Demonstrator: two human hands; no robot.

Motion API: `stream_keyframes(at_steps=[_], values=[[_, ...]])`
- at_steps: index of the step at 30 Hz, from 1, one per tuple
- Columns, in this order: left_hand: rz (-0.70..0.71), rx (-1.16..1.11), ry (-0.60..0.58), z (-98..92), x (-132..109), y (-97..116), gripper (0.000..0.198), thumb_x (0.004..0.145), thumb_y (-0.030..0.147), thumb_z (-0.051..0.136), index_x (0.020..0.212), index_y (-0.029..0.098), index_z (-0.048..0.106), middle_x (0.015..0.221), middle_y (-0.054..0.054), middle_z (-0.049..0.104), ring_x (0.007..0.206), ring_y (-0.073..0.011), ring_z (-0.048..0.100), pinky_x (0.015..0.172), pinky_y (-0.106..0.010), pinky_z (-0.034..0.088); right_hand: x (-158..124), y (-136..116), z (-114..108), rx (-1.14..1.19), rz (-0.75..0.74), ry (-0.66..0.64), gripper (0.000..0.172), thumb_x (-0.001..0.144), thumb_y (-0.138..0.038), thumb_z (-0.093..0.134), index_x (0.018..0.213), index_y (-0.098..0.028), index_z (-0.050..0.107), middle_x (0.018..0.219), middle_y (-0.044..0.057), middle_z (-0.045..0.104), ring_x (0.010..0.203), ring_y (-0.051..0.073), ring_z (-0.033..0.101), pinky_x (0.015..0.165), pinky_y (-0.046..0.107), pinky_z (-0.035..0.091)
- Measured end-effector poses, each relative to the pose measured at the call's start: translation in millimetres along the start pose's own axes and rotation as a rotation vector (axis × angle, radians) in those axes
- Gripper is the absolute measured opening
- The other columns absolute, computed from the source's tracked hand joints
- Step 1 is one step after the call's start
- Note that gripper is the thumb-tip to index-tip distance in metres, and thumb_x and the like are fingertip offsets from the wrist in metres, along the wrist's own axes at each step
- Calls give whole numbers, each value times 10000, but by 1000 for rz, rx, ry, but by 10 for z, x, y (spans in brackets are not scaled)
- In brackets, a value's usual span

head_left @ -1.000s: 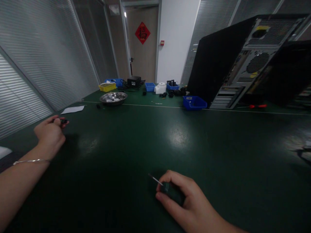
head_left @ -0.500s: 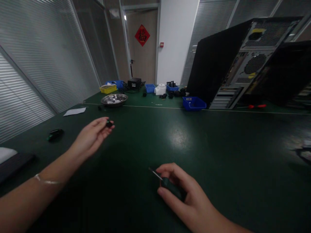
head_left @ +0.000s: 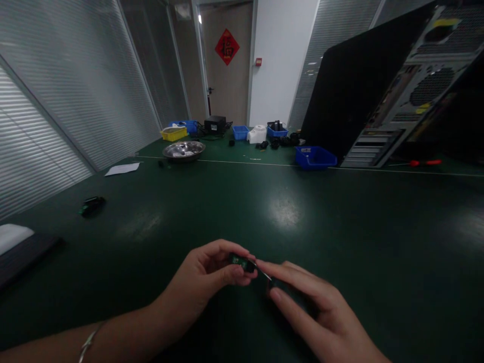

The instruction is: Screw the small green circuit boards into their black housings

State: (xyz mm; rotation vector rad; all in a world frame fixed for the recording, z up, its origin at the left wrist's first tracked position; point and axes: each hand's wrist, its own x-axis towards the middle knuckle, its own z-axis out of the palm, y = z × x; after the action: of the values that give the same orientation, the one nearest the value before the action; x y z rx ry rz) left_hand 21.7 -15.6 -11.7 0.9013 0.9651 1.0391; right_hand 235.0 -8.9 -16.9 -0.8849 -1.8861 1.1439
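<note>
Near centre, over the green table (head_left: 212, 201): left hand (head_left: 198, 277) pinches a small green-and-black part (head_left: 240, 261); right hand (head_left: 325, 302) grips a thin-shafted screwdriver (head_left: 265, 274), apparently touching the part's right end.

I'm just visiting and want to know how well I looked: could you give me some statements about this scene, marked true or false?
1. The left hand is close to the right hand. True.
2. The left hand is empty. False: it holds a small part.
3. The right hand holds a slim tool. True.
4. White paper lies left of the bowl. True.
5. The bowl is on the floor. False: it stands on the table.
</note>
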Motion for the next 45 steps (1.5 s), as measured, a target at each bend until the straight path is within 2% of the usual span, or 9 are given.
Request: stream_keyframes(at_steps=[2,4,8,14,21,25,30,45], values=[[-11,-6,20,-7,17,-4,157,762,156,768,909,158,714,911,-55,772,857,-168,711,779,-256,534,3,20,3,-9,-51,7,384,892,-204,608,1210,-413,661,847,20,725,705,195,670,600,287,557],[-2,-6,25,-13,24,-16,158,746,167,783,892,166,723,895,-49,775,835,-169,712,768,-259,535,3,22,8,-25,-63,21,372,895,-206,602,1200,-408,671,818,24,712,678,195,662,595,292,551],[24,13,43,-41,25,-48,140,747,167,782,877,181,734,859,-34,771,789,-154,704,731,-243,531,5,-3,9,-38,-15,-18,410,890,-164,594,1222,-395,663,904,37,720,746,203,677,613,285,552],[49,77,41,-34,23,-25,133,740,161,784,864,181,742,806,-20,752,756,-137,675,702,-221,516,3,1,4,-27,-39,-36,481,878,-127,600,1237,-446,629,861,1,691,706,163,649,602,253,521],[63,169,92,-4,-21,31,152,701,165,808,842,188,757,745,-6,737,692,-123,641,643,-199,492,-24,-8,25,-40,-2,-60,419,895,-143,577,1241,-370,647,892,23,687,769,169,649,664,275,518],[40,114,45,2,-21,45,115,743,192,782,855,179,757,698,-9,745,679,-131,675,660,-211,517,-3,-33,8,-49,52,-124,397,925,-159,538,1276,-320,631,916,41,673,811,171,648,696,294,514],[-3,-32,-32,-29,-14,7,129,785,240,757,892,169,748,804,-53,782,758,-180,730,724,-264,561,12,-23,14,-48,66,-139,383,927,-173,536,1274,-301,635,924,49,665,823,177,639,704,309,504],[-51,-117,-66,-52,20,1,114,764,225,774,844,149,748,759,-68,780,694,-174,731,684,-258,570,-3,-23,33,-3,39,-147,414,916,-135,541,1281,-312,629,935,55,655,832,178,639,703,311,492]])
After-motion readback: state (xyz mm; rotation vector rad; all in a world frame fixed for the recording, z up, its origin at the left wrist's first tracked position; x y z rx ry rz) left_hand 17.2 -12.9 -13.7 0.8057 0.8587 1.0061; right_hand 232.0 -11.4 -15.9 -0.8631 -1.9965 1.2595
